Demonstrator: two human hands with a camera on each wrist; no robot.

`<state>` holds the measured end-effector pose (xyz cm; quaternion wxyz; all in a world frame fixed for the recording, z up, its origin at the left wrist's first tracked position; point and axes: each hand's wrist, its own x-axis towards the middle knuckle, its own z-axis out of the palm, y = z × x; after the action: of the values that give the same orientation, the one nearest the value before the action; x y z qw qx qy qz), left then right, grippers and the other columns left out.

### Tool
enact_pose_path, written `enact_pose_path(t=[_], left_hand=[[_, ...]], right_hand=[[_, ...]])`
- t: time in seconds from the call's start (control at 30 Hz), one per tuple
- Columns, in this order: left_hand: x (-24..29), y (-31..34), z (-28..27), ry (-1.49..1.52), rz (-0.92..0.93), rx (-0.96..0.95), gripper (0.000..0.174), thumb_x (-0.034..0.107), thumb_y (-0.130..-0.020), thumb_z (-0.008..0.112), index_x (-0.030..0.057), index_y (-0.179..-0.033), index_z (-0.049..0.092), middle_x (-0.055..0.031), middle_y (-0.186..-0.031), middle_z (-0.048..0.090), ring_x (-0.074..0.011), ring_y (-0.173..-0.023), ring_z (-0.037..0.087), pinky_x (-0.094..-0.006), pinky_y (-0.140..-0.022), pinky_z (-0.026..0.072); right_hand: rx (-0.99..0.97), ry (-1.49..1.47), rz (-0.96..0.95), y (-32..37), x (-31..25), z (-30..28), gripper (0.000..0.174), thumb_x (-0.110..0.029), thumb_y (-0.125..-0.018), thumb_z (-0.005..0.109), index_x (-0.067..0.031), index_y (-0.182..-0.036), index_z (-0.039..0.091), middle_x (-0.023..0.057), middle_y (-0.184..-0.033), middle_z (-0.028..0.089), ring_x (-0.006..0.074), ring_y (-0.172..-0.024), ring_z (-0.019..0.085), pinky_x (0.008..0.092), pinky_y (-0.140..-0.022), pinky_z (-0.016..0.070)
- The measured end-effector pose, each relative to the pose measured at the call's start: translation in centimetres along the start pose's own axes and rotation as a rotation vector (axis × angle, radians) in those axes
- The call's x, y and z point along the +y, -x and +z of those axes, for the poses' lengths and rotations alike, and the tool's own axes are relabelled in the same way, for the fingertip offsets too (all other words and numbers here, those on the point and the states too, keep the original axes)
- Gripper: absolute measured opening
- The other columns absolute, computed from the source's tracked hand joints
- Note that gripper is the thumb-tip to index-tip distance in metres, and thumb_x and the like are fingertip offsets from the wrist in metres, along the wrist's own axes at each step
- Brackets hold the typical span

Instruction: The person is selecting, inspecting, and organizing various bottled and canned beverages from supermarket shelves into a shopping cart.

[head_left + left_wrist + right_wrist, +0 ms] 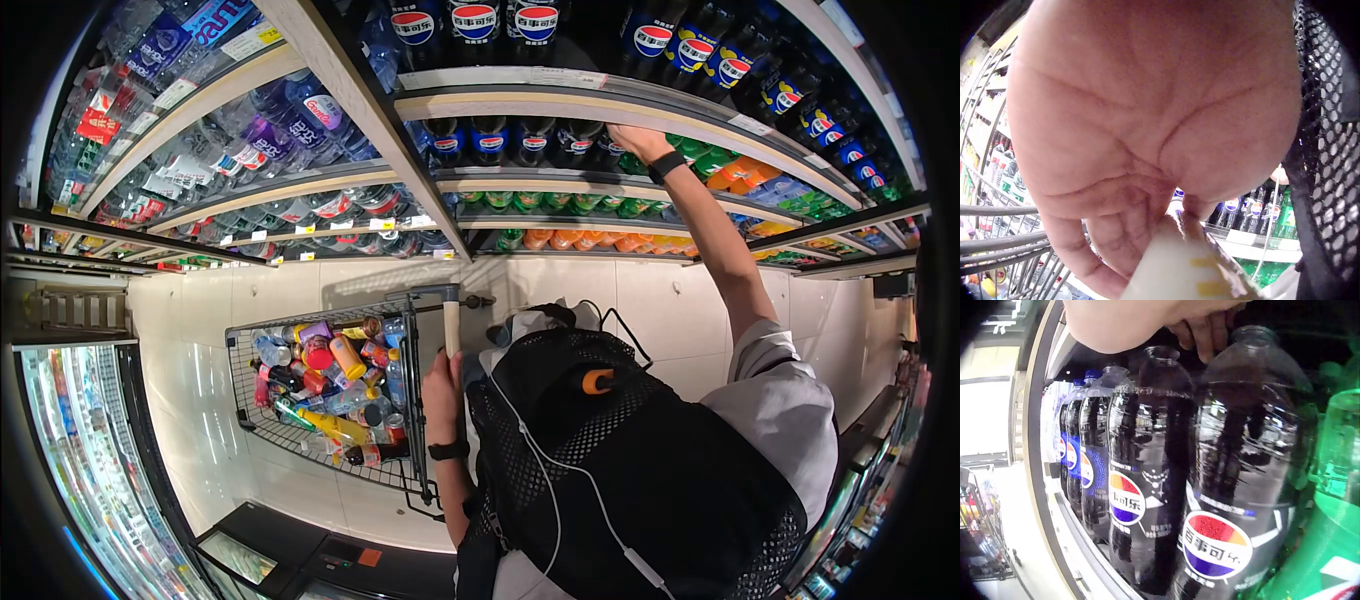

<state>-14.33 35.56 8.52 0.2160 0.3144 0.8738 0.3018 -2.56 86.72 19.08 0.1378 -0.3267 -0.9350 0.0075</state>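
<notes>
Left hand (pixel 440 385) wraps the pale cart handle (pixel 452 335) of the wire shopping cart (pixel 236 380). Right hand (pixel 632 138) is at the front edge of the grey metal shelf (pixel 520 183). Its fingers (pixel 1210 337) curl at the cap of a dark plastic cola bottle (pixel 1241 456); can't tell if it's gripped.

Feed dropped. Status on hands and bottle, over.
Left hand grips pale cart handle. Right hand at neck of dark plastic cola bottle, grip unclear. Green plastic bottle crowds alongside.

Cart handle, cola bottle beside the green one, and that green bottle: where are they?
cart handle (pixel 452 328): head view, middle of the pale bar.
cola bottle (pixel 1235 456): right wrist view, dark body above the label.
green bottle (pixel 1335 487): right wrist view, its side.
</notes>
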Motion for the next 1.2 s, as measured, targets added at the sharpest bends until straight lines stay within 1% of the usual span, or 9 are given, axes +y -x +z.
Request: enact_pose_path(t=[0.13,0.37,0.53,0.67,0.73,0.83,1.0,1.1,1.2], left_hand=[[0.4,-0.3,0.2,0.002,0.004,0.0,0.034,0.035,-0.098,0.047,0.0036,-0.102,0.058,-0.0261,-0.079,0.062,-0.0468,-0.075,0.059,-0.0536,-0.058,0.0453],[2.5,-0.9,0.9,0.038,-0.015,-0.025,0.034,0.035,-0.098,0.048,0.0031,-0.103,0.059,-0.0263,-0.079,0.062,-0.0467,-0.075,0.06,-0.0522,-0.058,0.0456],[2.0,-0.7,1.1,0.067,-0.019,-0.005,0.033,0.035,-0.097,0.048,0.0047,-0.102,0.059,-0.0256,-0.079,0.062,-0.0466,-0.075,0.059,-0.0519,-0.058,0.0454],[-3.9,-0.6,-2.3,-0.012,-0.063,-0.005,0.031,0.036,-0.096,0.05,0.0062,-0.098,0.059,-0.0239,-0.079,0.062,-0.0454,-0.074,0.059,-0.0523,-0.057,0.0444],[-8.0,1.2,-5.7,0.061,-0.004,0.066,0.031,0.034,-0.096,0.051,0.0041,-0.09,0.056,-0.0222,-0.071,0.06,-0.0443,-0.07,0.058,-0.0509,-0.057,0.0433],[-15.7,6.2,-12.7,0.136,0.039,0.087,0.032,0.033,-0.095,0.052,0.0027,-0.104,0.058,-0.0214,-0.091,0.062,-0.0409,-0.083,0.06,-0.0483,-0.069,0.0468],[-23.3,13.2,-18.2,0.179,-0.021,0.193,0.036,0.032,-0.094,0.052,0.004,-0.116,0.056,-0.0168,-0.105,0.062,-0.0382,-0.089,0.061,-0.0452,-0.075,0.0497],[-27.1,15.7,-20.1,0.274,-0.131,0.285,0.027,0.022,-0.094,0.053,0.0006,-0.11,0.061,-0.0172,-0.093,0.066,-0.0329,-0.081,0.065,-0.0394,-0.071,0.0522],[-30.4,18.2,-21.7,0.679,-0.243,0.271,0.02,0.014,-0.095,0.052,-0.0023,-0.099,0.063,-0.0108,-0.072,0.065,-0.0176,-0.06,0.064,-0.0292,-0.057,0.0506]], right_hand=[[0.196,0.119,0.085,2.6,2.8,1.6,0.034,-0.025,-0.086,0.053,-0.0085,-0.114,0.062,0.0186,-0.113,0.062,0.0385,-0.104,0.057,0.0453,-0.089,0.0458],[0.075,-0.033,0.233,1.2,5.5,1.8,0.034,-0.022,-0.083,0.053,-0.0048,-0.112,0.062,0.0214,-0.114,0.061,0.0413,-0.105,0.056,0.0457,-0.09,0.045],[0.062,-0.073,0.124,1.5,7.1,2.4,0.035,-0.022,-0.085,0.05,-0.0018,-0.112,0.059,0.0239,-0.111,0.061,0.0423,-0.104,0.055,0.0468,-0.09,0.0447],[-0.001,0.011,0.079,1.8,2.2,4.3,0.03,-0.023,-0.087,0.055,-0.0007,-0.105,0.062,0.0258,-0.102,0.062,0.0431,-0.096,0.058,0.0479,-0.083,0.0473],[0.175,0.075,-0.025,3.1,-0.1,6.8,0.027,-0.022,-0.089,0.055,-0.0002,-0.103,0.063,0.0242,-0.099,0.063,0.042,-0.092,0.059,0.0469,-0.08,0.0481],[0.332,-0.194,-0.028,7.1,-12.6,5.0,0.032,-0.017,-0.095,0.049,0.0018,-0.121,0.055,0.0245,-0.112,0.061,0.0405,-0.101,0.058,0.0424,-0.09,0.0442],[0.576,-0.094,-0.035,15.2,-27.8,1.9,0.04,-0.021,-0.1,0.046,0.0036,-0.131,0.045,0.024,-0.13,0.049,0.0386,-0.122,0.044,0.043,-0.103,0.0337],[0.529,-0.257,-0.041,18.5,-33.0,3.6,0.037,-0.02,-0.1,0.046,0.002,-0.13,0.046,0.0202,-0.129,0.05,0.034,-0.122,0.046,0.0404,-0.104,0.0337],[0.324,-0.49,0.066,21.5,-37.7,7.0,0.034,-0.016,-0.099,0.046,0.0019,-0.127,0.048,0.0179,-0.127,0.052,0.0306,-0.119,0.049,0.038,-0.1,0.0376]])
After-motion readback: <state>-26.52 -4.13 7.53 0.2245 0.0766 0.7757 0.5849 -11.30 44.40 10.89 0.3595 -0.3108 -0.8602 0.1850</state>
